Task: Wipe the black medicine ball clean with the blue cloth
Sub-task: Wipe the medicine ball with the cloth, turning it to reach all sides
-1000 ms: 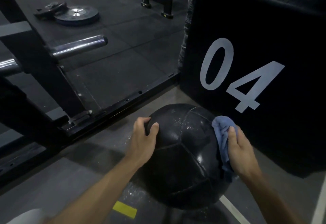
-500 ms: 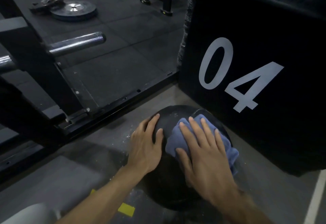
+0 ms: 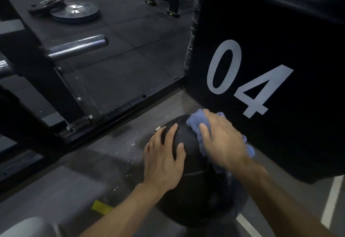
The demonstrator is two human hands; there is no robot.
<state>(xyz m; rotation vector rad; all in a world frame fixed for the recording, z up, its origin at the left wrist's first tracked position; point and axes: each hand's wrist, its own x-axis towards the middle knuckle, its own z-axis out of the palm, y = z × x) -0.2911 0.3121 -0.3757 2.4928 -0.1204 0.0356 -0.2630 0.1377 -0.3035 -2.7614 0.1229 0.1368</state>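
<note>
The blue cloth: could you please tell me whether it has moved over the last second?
Yes. The blue cloth went from the ball's right side up onto its top, nearer the 04 panel.

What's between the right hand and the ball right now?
The blue cloth, bunched under the right hand, lies against the top of the black medicine ball; the head view shows it.

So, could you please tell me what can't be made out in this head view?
- Ball: its right side is hidden under the cloth and right hand; its underside faces away.
- Cloth: mostly covered by the right hand.
- Left hand: palm contact is hidden by its own back.
- White specks on the floor: too small to identify.
</note>
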